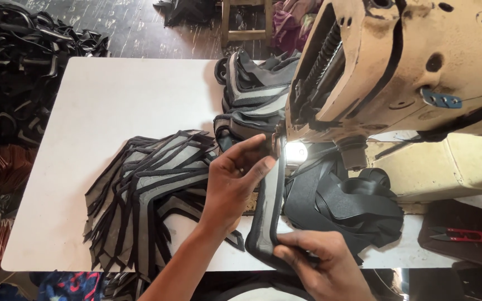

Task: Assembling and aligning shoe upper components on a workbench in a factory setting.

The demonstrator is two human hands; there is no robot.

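A long grey fabric piece with black edging runs from the table's front edge up to the needle area of a worn cream sewing machine. My left hand pinches the upper part of the piece just below the machine head. My right hand grips its lower curved end near the table edge. A small bright lamp shines beside the needle.
A fanned stack of similar grey and black pieces lies left of my hands on the white table. More sewn pieces pile behind the machine. Black parts sit under the machine arm. Red thread snips lie at right. Dark straps heap at far left.
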